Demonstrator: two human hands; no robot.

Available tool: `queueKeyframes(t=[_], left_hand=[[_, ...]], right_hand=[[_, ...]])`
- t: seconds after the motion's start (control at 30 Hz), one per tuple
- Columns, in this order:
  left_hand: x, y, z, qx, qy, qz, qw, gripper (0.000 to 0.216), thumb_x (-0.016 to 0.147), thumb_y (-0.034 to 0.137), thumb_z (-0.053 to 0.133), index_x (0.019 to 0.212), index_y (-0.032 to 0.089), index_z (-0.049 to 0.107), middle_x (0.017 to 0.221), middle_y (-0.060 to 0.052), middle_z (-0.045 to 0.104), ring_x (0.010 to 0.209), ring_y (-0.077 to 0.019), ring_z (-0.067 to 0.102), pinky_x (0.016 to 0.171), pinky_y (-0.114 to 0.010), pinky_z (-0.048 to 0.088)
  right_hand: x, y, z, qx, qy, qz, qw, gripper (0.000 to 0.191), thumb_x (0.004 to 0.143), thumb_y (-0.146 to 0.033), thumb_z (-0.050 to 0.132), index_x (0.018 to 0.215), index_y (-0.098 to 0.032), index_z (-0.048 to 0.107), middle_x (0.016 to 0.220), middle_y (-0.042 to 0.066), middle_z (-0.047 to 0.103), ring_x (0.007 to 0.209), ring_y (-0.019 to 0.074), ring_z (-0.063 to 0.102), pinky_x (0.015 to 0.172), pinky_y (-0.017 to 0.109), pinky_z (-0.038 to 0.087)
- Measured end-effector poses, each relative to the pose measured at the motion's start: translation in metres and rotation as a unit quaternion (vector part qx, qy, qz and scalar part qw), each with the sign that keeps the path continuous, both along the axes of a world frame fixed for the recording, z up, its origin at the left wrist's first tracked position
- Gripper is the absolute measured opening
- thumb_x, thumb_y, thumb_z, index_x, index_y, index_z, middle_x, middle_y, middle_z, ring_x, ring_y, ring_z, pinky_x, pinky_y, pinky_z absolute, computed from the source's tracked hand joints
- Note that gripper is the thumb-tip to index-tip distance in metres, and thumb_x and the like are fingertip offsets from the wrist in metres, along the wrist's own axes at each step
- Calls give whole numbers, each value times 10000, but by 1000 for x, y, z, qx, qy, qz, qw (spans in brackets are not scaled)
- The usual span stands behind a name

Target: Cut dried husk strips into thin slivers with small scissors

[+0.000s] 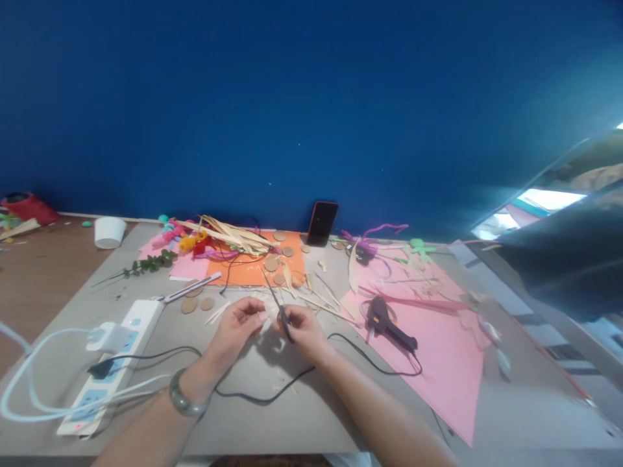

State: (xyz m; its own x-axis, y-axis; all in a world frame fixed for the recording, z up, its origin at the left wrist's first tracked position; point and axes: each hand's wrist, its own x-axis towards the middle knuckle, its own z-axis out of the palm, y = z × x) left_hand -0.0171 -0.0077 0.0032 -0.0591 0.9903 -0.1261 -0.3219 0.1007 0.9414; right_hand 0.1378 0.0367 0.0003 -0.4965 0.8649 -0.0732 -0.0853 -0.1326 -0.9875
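Note:
My left hand (242, 322), with a bangle at the wrist, is closed in a pinch on a small pale, whitish piece (269, 313) whose kind is blurred. Opposite it, my right hand (305, 332) is closed around a slim pointed tool with a dark handle (285, 323). Its thin tip points up and away; whether it is scissors or a knife I cannot make out. The two hands almost meet over the grey table (243, 421). Thin pale strips (217, 313) lie beside the left fingers, and round wooden discs (207, 303) lie past them.
A white power strip (121, 363) with cords stands at left. A black glue gun (392, 324) rests on pink paper (442, 383) at right, its cord crossing below my hands. Orange paper (233, 275), dried husk strips (233, 235), a phone (322, 224) and a white cup (109, 232) stand farther back.

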Motion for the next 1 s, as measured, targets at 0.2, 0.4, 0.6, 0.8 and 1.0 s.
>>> queueKeyframes(t=[0.2, 0.4, 0.6, 0.8, 1.0], left_hand=[[-4, 1, -2, 8, 36, 20, 999, 192, 757, 323, 666, 719, 146, 601, 492, 54, 476, 439, -45, 381, 441, -172, 279], [-11, 3, -3, 30, 29, 47, 998, 172, 768, 305, 660, 727, 147, 606, 490, 54, 480, 446, -46, 388, 443, -172, 268], [-12, 2, -3, 17, 48, 49, 998, 187, 774, 304, 647, 693, 144, 596, 483, 52, 483, 440, -47, 381, 441, -177, 269], [-12, 2, -3, 15, 61, 46, 997, 202, 775, 314, 645, 684, 141, 593, 487, 48, 485, 442, -50, 379, 442, -182, 262], [-12, 2, -2, 16, 69, 46, 996, 224, 777, 327, 642, 660, 146, 579, 465, 54, 468, 435, -54, 369, 442, -187, 253]], right_hand=[[3, 1, 7, 43, -68, 49, 995, 310, 657, -319, 708, 568, -164, 454, 554, -43, 446, 544, 87, 377, 531, 221, 301], [9, 4, 15, 44, -120, 150, 980, 339, 670, -393, 672, 608, -173, 421, 573, -49, 405, 566, 91, 355, 529, 218, 282], [12, 6, 18, 40, -135, 179, 974, 361, 690, -413, 656, 600, -180, 395, 570, -57, 368, 556, 84, 332, 513, 216, 258], [14, 8, 18, 40, -141, 183, 972, 373, 685, -405, 666, 582, -181, 386, 553, -61, 374, 541, 80, 331, 507, 213, 267], [14, 9, 14, 28, -147, 180, 972, 376, 671, -400, 685, 572, -175, 400, 532, -62, 396, 525, 73, 337, 491, 202, 269]])
